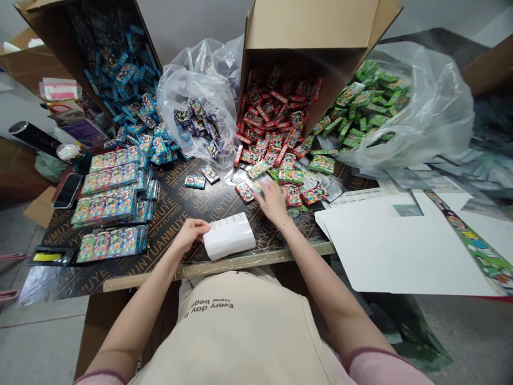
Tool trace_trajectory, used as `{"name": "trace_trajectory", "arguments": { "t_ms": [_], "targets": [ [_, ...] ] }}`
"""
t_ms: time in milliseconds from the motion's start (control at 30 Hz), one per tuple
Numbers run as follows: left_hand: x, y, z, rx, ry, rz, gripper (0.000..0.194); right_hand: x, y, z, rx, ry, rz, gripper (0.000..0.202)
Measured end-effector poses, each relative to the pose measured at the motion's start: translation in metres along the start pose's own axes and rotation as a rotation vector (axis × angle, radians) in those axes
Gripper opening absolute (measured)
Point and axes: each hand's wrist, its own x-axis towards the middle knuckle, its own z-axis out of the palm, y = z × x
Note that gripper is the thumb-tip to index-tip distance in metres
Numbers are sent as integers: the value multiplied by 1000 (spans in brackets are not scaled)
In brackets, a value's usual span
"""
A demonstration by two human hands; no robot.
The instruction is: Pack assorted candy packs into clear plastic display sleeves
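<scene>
My left hand (193, 233) pinches the left end of a white paper sheet (229, 235), which has a row of faint marks along its top and lies near the table's front edge. My right hand (272, 200) reaches over a loose spread of small printed boxes, fingers apart and somewhat blurred; a whitish patch beside the fingertips is too smeared to name. Red boxes (244, 192) and green boxes (291, 177) lie around it. Left of these, a blue box (194, 182) and a purple box (210, 174) rest on the dark tabletop (172, 198).
Behind stand a carton (312, 24) spilling red boxes, another carton (148, 37) with blue ones, and plastic bags (436, 107) around green and purple boxes. Wrapped packs (108, 243) are stacked left, near a phone (68, 191). White boards (401, 251) overhang the right edge.
</scene>
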Motion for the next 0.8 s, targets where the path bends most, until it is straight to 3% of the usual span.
{"name": "trace_trajectory", "arguments": {
  "t_ms": [100,200,267,367,433,500,567,667,733,800],
  "targets": [
    [14,-6,13,35,18,8,31,13,-22,8,44,-86,-114,50],
    [17,-7,14,43,29,10,30,16,-26,5,174,-83,-108,44],
    [14,-7,10,34,24,-5,32,8,-24,-11,331,-2,-75,44],
    [14,-5,12,11,0,-34,38,-16,-28,-50,525,159,-113,45],
    [21,-6,24,16,-27,-47,41,-36,-37,-74,541,223,-158,44],
    [32,-8,43,56,-48,-46,40,-57,-49,-83,469,240,-195,44],
    [43,-10,64,137,-41,-25,37,-76,-54,-71,350,200,-195,44],
    [49,-10,88,313,16,64,31,-96,-47,-34,161,48,-113,39],
    [47,-8,93,440,55,154,26,-99,-37,-17,90,-20,-79,36],
    [45,-8,88,592,120,286,25,-89,-26,-17,73,-5,-64,38]
  ]
}}
